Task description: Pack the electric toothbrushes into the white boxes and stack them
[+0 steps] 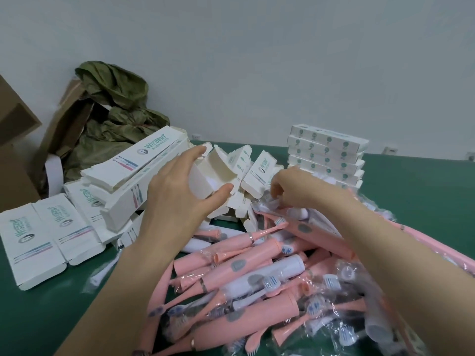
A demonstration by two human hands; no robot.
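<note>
Gripping an open-ended white box (205, 176) in the left hand (177, 194), above loose boxes (38, 235) strewn on the green table (424, 201). Pinching a wrapped toothbrush (267, 205) with the curled right hand (290, 188) at the far edge of the heap of toothbrushes (257, 265), just beside the stack of closed boxes (326, 155).

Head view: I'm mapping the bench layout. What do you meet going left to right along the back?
Brown cardboard box → green bag → left hand holding an open white box → stack of closed white boxes.
</note>
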